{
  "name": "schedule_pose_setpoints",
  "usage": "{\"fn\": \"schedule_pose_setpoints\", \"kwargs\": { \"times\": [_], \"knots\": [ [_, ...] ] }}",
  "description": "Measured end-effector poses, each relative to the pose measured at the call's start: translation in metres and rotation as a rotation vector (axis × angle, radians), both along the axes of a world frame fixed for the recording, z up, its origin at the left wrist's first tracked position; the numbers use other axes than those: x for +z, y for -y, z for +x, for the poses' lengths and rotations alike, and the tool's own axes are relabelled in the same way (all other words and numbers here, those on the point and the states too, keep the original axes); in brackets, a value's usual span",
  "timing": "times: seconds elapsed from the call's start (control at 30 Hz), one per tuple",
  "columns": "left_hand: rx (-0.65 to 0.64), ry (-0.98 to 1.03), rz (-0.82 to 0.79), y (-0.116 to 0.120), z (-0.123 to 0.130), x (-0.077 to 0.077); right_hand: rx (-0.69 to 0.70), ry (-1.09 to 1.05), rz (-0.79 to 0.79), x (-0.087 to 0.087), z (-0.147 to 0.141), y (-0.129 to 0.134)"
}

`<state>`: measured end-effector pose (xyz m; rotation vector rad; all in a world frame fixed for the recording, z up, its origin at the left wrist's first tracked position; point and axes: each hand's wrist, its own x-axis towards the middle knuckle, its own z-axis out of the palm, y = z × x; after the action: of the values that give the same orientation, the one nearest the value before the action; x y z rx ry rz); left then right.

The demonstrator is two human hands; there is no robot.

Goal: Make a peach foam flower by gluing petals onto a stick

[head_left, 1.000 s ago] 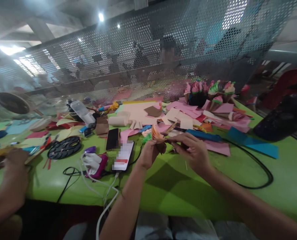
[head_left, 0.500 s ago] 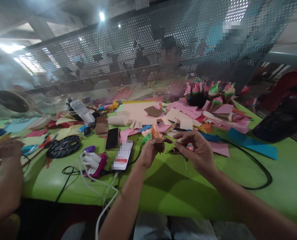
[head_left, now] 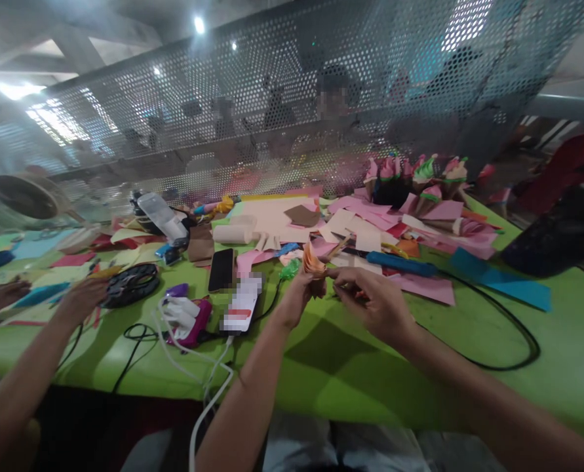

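My left hand is closed around the base of a peach-orange folded paper piece, whose ruffled layers point up. My right hand is just to the right of it, with fingers bent and fingertips close to the base of the paper piece. Whether those fingertips pinch something small is hidden. Behind my right hand lies a blue-handled corded tool. A crumpled green piece rests just left of the paper piece.
Paper sheets cover the back of the green table. Paper cones with swirled tops stand at back right. Phones, a magenta power strip and white cables lie left. A co-worker's hand reaches in at far left.
My right hand has moved left, closer to the paper piece; the pale thin strip at its fingers no longer shows. The co-worker's hand has moved right toward the round black object.
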<state>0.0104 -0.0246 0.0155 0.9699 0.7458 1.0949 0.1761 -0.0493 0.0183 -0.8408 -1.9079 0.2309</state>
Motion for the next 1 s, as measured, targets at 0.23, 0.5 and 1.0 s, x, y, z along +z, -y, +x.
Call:
{"fn": "schedule_pose_setpoints", "kwargs": {
  "times": [0.23, 0.5, 1.0],
  "knots": [
    [0.016, -0.005, -0.019, 0.001, 0.001, 0.003, 0.028, 0.001, -0.017, 0.000, 0.000, -0.001],
    [-0.017, -0.014, -0.011, 0.001, 0.001, 0.003, -0.022, 0.068, 0.046, -0.004, -0.001, -0.002],
    [0.003, -0.050, 0.009, 0.000, 0.001, 0.002, -0.016, -0.076, -0.032, 0.007, 0.003, -0.004]
  ]
}}
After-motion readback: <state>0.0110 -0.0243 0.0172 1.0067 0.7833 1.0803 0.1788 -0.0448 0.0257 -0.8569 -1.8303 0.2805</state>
